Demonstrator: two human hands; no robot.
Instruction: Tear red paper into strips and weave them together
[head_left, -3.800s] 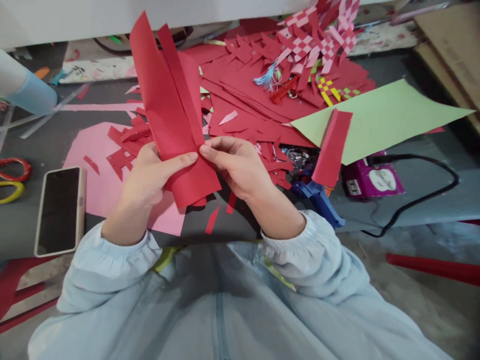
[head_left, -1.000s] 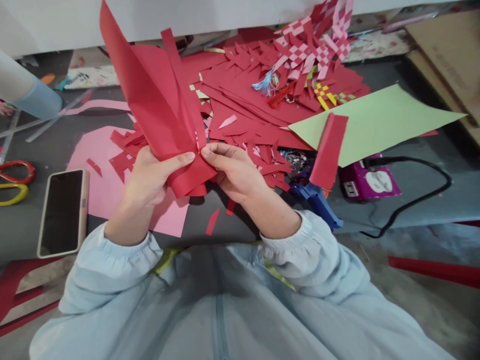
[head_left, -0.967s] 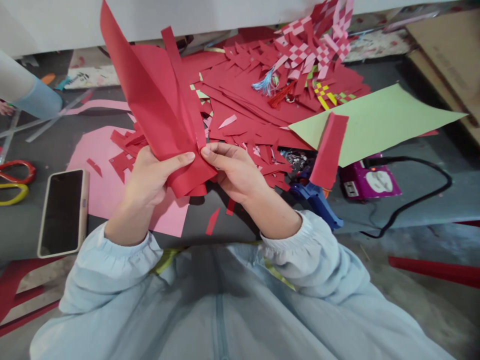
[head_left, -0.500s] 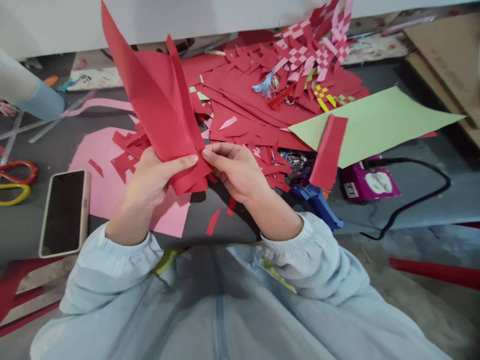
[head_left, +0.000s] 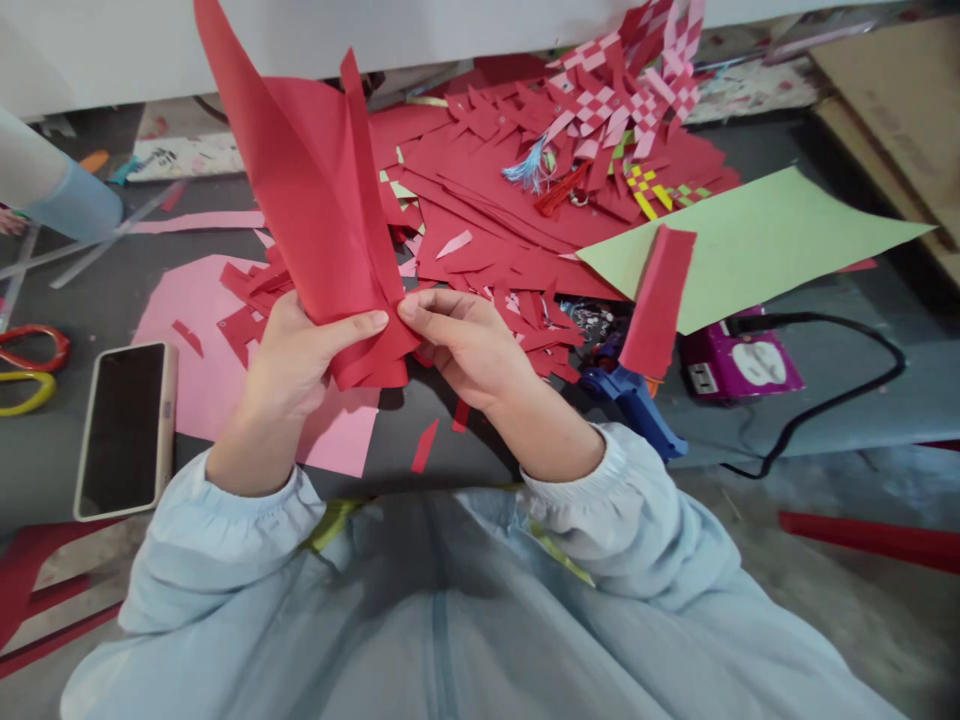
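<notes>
Red folded paper sheet (head_left: 322, 200) pinched in my left hand (head_left: 289, 350), right hand (head_left: 469, 345) nipping its edge; creasing, seemingly; next press wants alignment.

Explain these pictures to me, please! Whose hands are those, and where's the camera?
There's no robot, just a person working barehanded. Every picture comes from one camera worn on that person's head, looking forward and down. The left hand grips a folded red paper, thumb on top, while the right hand pinches its edge. On the dark table lie a phone, a pale green sheet, some pink paper, a purple box and woven pink-and-red pieces on a red paper pile.
</notes>
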